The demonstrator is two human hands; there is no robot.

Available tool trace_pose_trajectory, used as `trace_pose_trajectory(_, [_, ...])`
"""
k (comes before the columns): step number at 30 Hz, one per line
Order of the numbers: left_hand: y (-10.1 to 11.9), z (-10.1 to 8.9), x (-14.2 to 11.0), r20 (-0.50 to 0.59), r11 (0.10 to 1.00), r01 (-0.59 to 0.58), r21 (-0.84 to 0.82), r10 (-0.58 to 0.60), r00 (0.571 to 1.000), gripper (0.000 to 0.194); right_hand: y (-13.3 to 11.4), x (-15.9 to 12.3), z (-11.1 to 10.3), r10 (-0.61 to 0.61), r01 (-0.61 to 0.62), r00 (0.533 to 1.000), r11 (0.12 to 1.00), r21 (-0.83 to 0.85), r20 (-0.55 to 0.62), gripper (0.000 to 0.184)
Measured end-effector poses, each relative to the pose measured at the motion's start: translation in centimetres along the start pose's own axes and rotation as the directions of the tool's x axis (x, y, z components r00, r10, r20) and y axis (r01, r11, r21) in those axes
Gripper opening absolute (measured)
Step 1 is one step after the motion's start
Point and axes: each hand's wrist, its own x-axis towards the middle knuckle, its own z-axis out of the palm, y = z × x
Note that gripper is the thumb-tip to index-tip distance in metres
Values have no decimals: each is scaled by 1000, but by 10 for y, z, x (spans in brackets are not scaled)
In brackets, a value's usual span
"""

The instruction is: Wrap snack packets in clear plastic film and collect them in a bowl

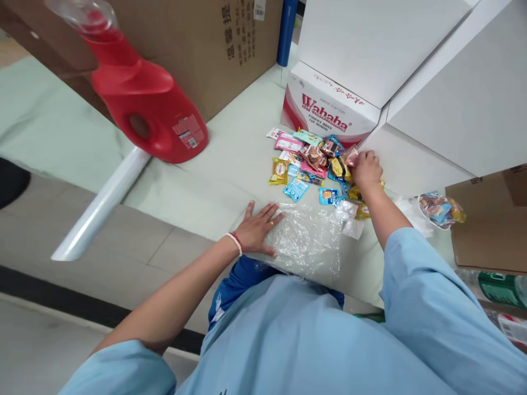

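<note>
My left hand point(256, 229) lies flat with spread fingers on the left edge of a crinkled clear plastic sheet point(310, 238). Behind the sheet is a heap of small wrapped snacks point(315, 156) in many colours. At the heap's right side, the fingers of my right hand point(368, 169) are closed on a pinkish snack packet point(352, 157), whose far side shows past the fingertips. A yellow packet point(279, 171) and a light blue packet point(296, 190) lie at the heap's left and front.
A white-and-red Wahaha carton point(329, 107) stands right behind the heap. On the left are a red jug point(148, 109) and a plastic film roll point(101, 208) jutting past the table edge. A bag of snacks point(441, 210) sits at right beside a cardboard box point(488, 225).
</note>
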Motion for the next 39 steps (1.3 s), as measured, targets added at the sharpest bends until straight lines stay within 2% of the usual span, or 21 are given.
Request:
trace_pose_trajectory(5, [1, -1, 2, 17, 1000, 2, -17, -2, 1000, 130, 1, -5, -9, -2, 2, 1000, 999, 32, 4, 37])
trace_pose_trajectory(9, [1, -1, 2, 8, 999, 1, -32, -1, 1000, 134, 7, -26, -38, 69, -58, 996, 984, 167, -62, 39])
trace_pose_trajectory(11, [1, 0, 2, 5, 999, 0, -36, 1, 1000, 134, 8, -48, -58, 2, -8, 1000, 950, 313, 20, 40])
trace_pose_trajectory(12, [1, 0, 2, 5, 999, -2, -36, 2, 1000, 134, 7, -61, -68, -91, 46, 991, 916, 398, 95, 38])
trace_pose_trajectory(13, [1, 0, 2, 7, 999, -2, -35, 3, 1000, 133, 3, -75, -77, -224, 114, 958, 869, 481, 178, 36])
trace_pose_trajectory(14, [1, 0, 2, 11, 999, -2, -34, 2, 1000, 133, -2, -89, -84, -369, 179, 894, 815, 551, 255, 33])
trace_pose_trajectory(16, [1, -1, 2, 19, 1000, -1, -31, 1, 1000, 133, -18, -116, -91, -603, 278, 702, 723, 633, 380, 28])
trace_pose_trajectory(18, [1, -1, 2, 25, 1000, 3, -30, -2, 1000, 134, -40, -137, -88, -709, 340, 523, 683, 647, 473, 26])
trace_pose_trajectory(19, [2, -2, 3, 24, 1000, 5, -29, -5, 1000, 134, -51, -145, -84, -721, 365, 473, 683, 633, 506, 27])
trace_pose_trajectory(20, [2, -2, 3, 23, 1000, 10, -29, -9, 1000, 134, -62, -153, -78, -717, 388, 457, 693, 608, 526, 29])
trace_pose_trajectory(21, [3, -2, 3, 22, 1000, 14, -28, -13, 1000, 134, -71, -159, -73, -704, 410, 467, 708, 575, 535, 33])
trace_pose_trajectory(24, [3, -2, 2, 17, 999, 23, -26, -23, 1000, 132, -89, -175, -61, -647, 445, 573, 761, 472, 503, 52])
trace_pose_trajectory(26, [4, -2, 1, 16, 999, 24, -25, -23, 1000, 132, -96, -186, -60, -623, 449, 612, 781, 435, 487, 60])
trace_pose_trajectory(32, [3, -2, 1, 29, 1000, 26, -17, -26, 999, 130, -108, -219, -69, -508, 374, 721, 858, 353, 471, 52])
trace_pose_trajectory(34, [3, -2, 1, 31, 1000, 24, -17, -23, 999, 129, -109, -225, -68, -493, 357, 730, 866, 352, 473, 52])
trace_pose_trajectory(39, [3, -2, 1, 37, 999, 22, -27, -21, 999, 128, -101, -223, -62, -523, 386, 694, 851, 357, 495, 47])
